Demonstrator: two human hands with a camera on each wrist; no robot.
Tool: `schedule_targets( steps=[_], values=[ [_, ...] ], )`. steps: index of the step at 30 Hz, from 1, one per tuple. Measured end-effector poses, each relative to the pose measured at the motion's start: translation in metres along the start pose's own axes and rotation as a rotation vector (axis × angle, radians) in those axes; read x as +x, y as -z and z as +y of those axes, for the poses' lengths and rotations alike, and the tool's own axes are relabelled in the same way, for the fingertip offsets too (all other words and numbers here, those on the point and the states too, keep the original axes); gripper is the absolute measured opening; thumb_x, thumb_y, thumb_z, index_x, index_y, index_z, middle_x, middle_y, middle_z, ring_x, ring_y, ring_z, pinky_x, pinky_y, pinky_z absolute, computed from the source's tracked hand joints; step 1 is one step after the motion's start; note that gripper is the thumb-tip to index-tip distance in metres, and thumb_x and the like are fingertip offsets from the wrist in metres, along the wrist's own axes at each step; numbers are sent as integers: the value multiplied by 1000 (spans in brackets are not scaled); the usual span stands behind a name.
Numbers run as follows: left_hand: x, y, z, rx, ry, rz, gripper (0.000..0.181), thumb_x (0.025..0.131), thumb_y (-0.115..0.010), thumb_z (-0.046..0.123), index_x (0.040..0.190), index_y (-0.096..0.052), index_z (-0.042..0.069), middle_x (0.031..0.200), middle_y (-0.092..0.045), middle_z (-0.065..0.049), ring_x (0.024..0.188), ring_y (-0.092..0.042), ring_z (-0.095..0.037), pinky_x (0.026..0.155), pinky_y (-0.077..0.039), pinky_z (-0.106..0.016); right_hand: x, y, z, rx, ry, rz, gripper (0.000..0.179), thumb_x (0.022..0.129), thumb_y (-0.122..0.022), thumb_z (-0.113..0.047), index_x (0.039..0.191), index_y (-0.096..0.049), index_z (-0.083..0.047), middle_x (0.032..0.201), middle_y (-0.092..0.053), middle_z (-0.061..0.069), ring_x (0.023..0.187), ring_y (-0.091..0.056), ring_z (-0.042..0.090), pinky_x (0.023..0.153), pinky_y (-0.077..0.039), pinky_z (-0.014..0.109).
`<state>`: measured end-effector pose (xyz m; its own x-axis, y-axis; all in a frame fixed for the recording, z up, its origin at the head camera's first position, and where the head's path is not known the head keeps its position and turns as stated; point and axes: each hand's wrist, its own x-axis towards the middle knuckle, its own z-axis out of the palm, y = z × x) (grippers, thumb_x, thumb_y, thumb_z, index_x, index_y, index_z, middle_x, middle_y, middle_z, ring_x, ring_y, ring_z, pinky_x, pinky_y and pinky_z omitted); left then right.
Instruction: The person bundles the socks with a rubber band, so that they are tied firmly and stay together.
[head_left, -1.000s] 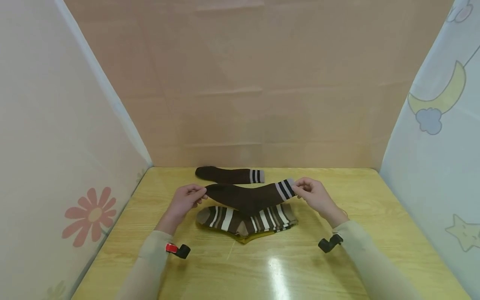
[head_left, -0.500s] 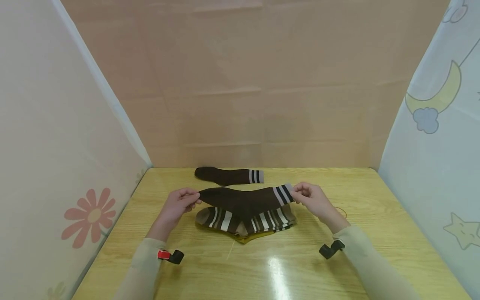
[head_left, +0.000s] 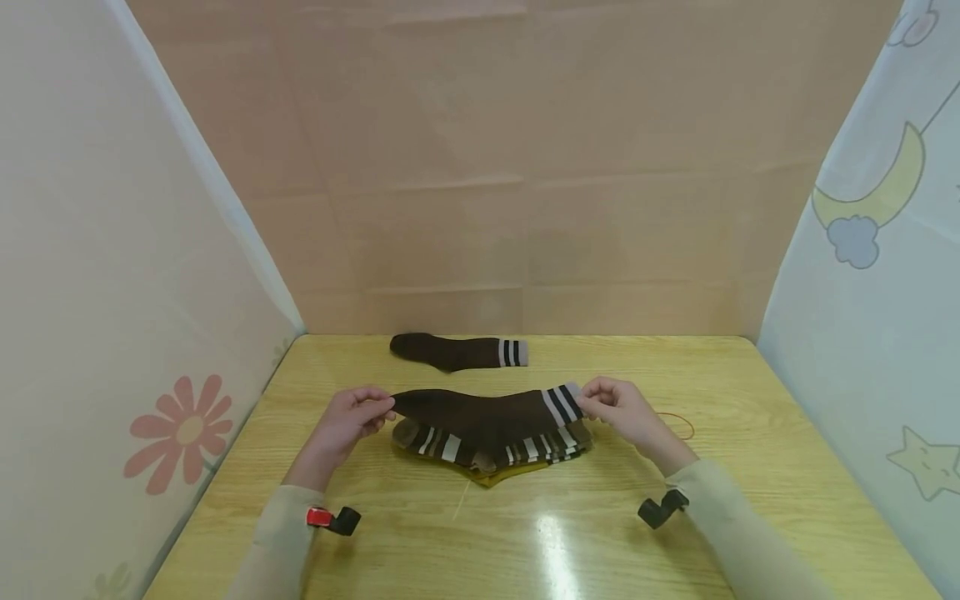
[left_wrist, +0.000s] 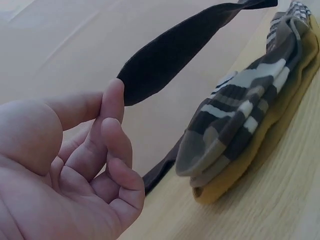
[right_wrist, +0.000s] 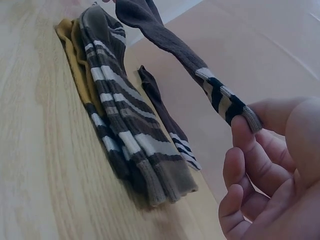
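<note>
A dark brown sock [head_left: 480, 410] with a grey and black striped cuff is stretched between both hands, above a stack of socks. My left hand [head_left: 350, 419] pinches its toe between thumb and forefinger. At the other end, my right hand [head_left: 618, 408] pinches the cuff, as the right wrist view also shows. Under the held sock lie striped brown, white and tan socks [right_wrist: 120, 105], with mustard yellow ones [left_wrist: 240, 172] at the bottom. In the head view the held sock covers the upper part of this stack.
A matching dark brown sock [head_left: 457, 352] lies flat near the back edge of the wooden table [head_left: 420, 542]. A thin reddish loop [head_left: 684, 425] sits to the right of the right hand. Fabric walls enclose the table at the back and sides.
Both hands have drawn the held sock toward the person and lower over the stack. The left hand has also shifted left. The sock at the back has stayed put.
</note>
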<state>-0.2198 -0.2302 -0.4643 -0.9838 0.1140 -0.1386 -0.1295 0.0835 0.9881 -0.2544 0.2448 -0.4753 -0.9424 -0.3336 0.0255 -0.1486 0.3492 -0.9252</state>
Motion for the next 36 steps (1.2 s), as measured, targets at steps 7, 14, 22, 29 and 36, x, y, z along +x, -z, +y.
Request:
schedule_targets(
  steps=[7,14,22,29,36],
  values=[
    [-3,1,-7,37,43,-39,17,104,-69,16,108,-69,0,89,-75,-4,77,-61,-16,71,-53,-28,-2,-3,9,-8,-37,-39,25,105,-68,-23,110,-67,2,89,-69,13,78,-60,26,65,-50,33],
    [-2,1,-14,126,47,-78,19,103,-69,16,107,-70,-2,86,-75,-5,74,-58,-19,64,-48,-28,-5,-5,17,-50,-42,-57,22,105,-68,-23,110,-67,-2,86,-69,9,73,-58,19,64,-48,30],
    [-4,-2,-16,190,29,-71,25,104,-69,17,111,-71,-6,89,-76,-7,78,-62,-20,68,-52,-30,-8,-8,16,-111,-9,-65,19,105,-67,-19,107,-68,0,86,-70,8,75,-60,18,69,-47,26],
    [-4,-4,-21,224,46,-82,25,105,-67,20,112,-71,-3,90,-76,-4,79,-62,-20,65,-49,-30,-10,-8,13,-125,8,-71,19,105,-67,-17,108,-68,2,86,-69,11,71,-56,17,63,-44,26],
    [-3,-6,-27,236,73,-102,24,104,-68,19,112,-69,-4,90,-76,-6,81,-66,-20,71,-53,-31,-9,-8,20,-178,-6,-67,16,104,-69,-19,106,-69,-4,87,-69,5,73,-58,13,65,-47,25]
  ],
)
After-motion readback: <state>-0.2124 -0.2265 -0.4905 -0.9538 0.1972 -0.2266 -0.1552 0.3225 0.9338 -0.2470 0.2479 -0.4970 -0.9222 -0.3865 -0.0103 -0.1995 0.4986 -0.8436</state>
